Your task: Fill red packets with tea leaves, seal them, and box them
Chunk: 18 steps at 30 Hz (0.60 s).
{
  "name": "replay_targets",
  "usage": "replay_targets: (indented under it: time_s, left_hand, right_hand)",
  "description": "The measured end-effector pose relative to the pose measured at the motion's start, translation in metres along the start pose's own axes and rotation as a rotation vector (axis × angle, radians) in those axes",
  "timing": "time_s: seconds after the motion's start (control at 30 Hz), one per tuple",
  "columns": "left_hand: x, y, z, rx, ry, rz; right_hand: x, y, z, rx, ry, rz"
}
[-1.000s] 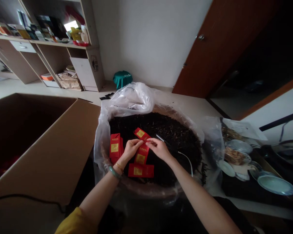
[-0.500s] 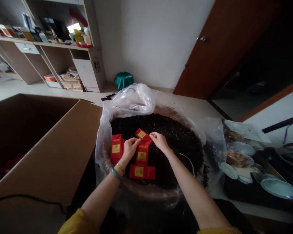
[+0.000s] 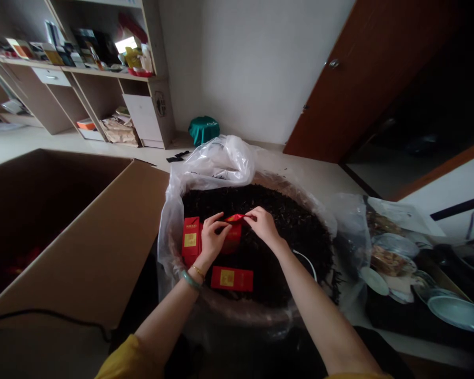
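Dark, dry, leaf-like bits (image 3: 296, 216) fill a round basket lined with clear plastic (image 3: 169, 210). Above them, my right hand (image 3: 264, 225) pinches the top end of a red packet (image 3: 233, 239) between thumb and fingertips. My left hand (image 3: 213, 237) is at the packet's left side, its thumb against the red surface and its index finger raised apart; its other fingers are partly hidden. Left of this hand lie red packets with gold labels (image 3: 190, 239), overlapping. Nearer me, another gold-labelled red packet (image 3: 232, 279) lies crosswise on the dark bits.
A large open cardboard box (image 3: 90, 237) stands at the left. A white curved strip (image 3: 306, 263) lies by my right forearm. To the right are clear tubs and a pale lid (image 3: 458, 310). A green covered bin (image 3: 204, 130) stands by the wall.
The held packet has tilted up and its gold label no longer shows. My left thumb and index finger have spread apart. The view has shifted slightly.
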State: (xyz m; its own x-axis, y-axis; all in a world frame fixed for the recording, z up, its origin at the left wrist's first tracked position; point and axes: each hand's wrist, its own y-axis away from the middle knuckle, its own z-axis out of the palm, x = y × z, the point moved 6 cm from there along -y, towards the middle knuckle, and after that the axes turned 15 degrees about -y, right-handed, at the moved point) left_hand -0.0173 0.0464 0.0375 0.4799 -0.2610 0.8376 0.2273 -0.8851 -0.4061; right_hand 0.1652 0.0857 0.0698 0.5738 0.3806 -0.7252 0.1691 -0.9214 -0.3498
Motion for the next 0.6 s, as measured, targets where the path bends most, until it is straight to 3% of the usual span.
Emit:
replay_targets:
  time_s: [0.13, 0.27, 0.47, 0.6]
  left_hand:
    - [0.020, 0.003, -0.004, -0.022, -0.028, 0.195]
    - [0.024, 0.003, -0.008, -0.024, 0.003, 0.176]
    - [0.012, 0.002, -0.015, 0.054, 0.068, -0.128]
    - [0.013, -0.003, -0.025, 0.066, 0.189, -0.270]
  right_hand:
    - [-0.044, 0.008, 0.002, -0.138, -0.120, -0.153]
    - [-0.061, 0.014, 0.009, -0.252, -0.270, -0.123]
    - [-0.015, 0.032, -0.003, -0.044, -0.496, 0.167]
    - [0.018, 0.055, 0.004, -0.107, -0.508, 0.283]
